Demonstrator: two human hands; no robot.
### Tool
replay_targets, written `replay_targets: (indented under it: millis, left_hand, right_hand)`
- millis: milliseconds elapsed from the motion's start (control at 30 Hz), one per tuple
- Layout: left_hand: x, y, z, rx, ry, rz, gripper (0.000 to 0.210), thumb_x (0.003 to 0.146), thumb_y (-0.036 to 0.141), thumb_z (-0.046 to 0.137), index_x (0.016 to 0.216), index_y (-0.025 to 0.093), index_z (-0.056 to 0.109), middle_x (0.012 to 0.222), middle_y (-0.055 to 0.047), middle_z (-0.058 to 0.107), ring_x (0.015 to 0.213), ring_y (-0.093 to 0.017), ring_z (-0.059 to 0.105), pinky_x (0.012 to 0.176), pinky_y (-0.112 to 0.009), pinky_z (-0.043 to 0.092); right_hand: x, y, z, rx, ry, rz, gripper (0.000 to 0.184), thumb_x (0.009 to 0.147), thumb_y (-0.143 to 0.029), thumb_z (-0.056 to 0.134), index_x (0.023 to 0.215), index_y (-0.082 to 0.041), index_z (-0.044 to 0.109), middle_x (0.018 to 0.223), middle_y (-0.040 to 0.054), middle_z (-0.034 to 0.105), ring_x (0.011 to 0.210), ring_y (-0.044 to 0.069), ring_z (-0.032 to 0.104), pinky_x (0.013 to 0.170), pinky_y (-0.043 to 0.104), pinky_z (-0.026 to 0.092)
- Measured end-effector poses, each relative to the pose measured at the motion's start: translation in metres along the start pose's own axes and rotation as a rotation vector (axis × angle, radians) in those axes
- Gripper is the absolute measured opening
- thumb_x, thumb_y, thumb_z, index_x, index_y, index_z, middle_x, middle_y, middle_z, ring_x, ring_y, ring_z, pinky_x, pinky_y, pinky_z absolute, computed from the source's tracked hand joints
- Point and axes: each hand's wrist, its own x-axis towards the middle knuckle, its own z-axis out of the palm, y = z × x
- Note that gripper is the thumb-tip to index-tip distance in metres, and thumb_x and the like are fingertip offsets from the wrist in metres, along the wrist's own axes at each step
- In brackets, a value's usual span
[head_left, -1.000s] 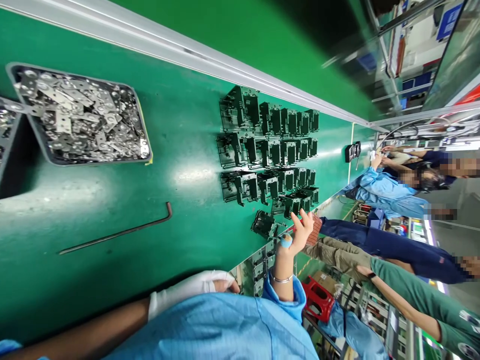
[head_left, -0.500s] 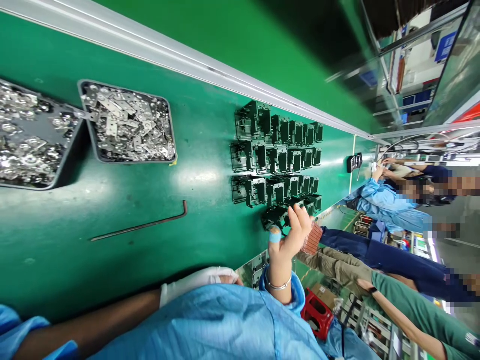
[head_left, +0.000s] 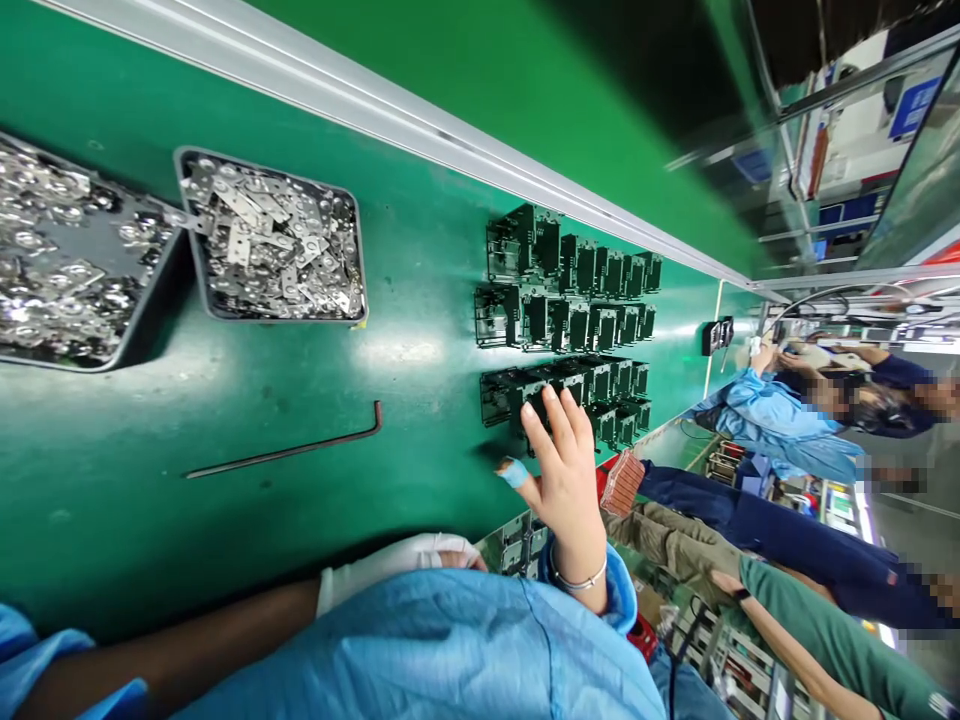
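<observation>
From the head view I see my right hand (head_left: 566,480) stretched out flat over the table (head_left: 420,240), back up, fingers spread and nearly straight, with nothing gripped that I can make out. Its fingertips rest on the left end of the nearest row of black parts (head_left: 570,300). These stand in four close rows right of centre and run off to the far right. The taped thumb (head_left: 514,472) sticks out to the left, clear of the parts and just above the table. My left hand (head_left: 390,568), in a white glove, lies at the near edge, half hidden by my blue coat (head_left: 450,650); I cannot tell how far it is closed or whether it has anything in it. A bent rod (head_left: 292,452) lies loose on the table to the left of the right hand, well apart from it. Further left, two trays (head_left: 225,316) of bright metal pieces sit side by side. Co-workers (head_left: 772,420) stand along the line at the right, away from my hands. I judge the step to be reaching for a part in the nearest row, with contact made but no grip. Taking one would call for curling the fingers round a single part and bringing the thumb in, without knocking its close neighbours.
</observation>
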Motion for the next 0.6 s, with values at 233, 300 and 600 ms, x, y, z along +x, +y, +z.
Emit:
replay_targets:
  millis: [233, 300, 600]
  left_hand:
    - [-0.003, 0.002, -0.001, 0.090, 0.017, -0.018, 0.065, 0.073, 0.071, 0.065, 0.099, 0.012, 0.063, 0.096, -0.005, 0.062, 0.089, -0.018, 0.052, 0.082, -0.027, 0.040]
    - [-0.003, 0.004, 0.001, 0.105, 0.009, -0.012, 0.063, 0.075, 0.071, 0.064, 0.098, 0.012, 0.063, 0.096, -0.004, 0.062, 0.089, -0.018, 0.052, 0.083, -0.027, 0.040]
    - [-0.008, 0.013, 0.008, 0.009, 0.054, -0.061, 0.068, 0.066, 0.071, 0.071, 0.095, 0.010, 0.062, 0.089, -0.003, 0.059, 0.083, -0.014, 0.049, 0.078, -0.023, 0.040]
  right_hand:
    - [-0.022, 0.015, 0.004, 0.018, 0.032, -0.063, 0.068, 0.095, -0.044, 0.050, 0.155, -0.027, 0.021, 0.153, 0.0120, 0.031, 0.143, 0.034, 0.025, 0.111, 0.055, 0.028]
    - [-0.023, 0.017, 0.005, 0.017, 0.038, -0.078, 0.068, 0.095, -0.045, 0.049, 0.155, -0.027, 0.021, 0.152, 0.0122, 0.031, 0.143, 0.034, 0.024, 0.111, 0.056, 0.028]
    - [-0.020, 0.034, -0.006, 0.144, 0.262, 0.054, 0.066, 0.095, -0.058, 0.040, 0.153, -0.029, 0.028, 0.154, 0.0074, 0.030, 0.142, 0.029, 0.030, 0.115, 0.054, 0.025]
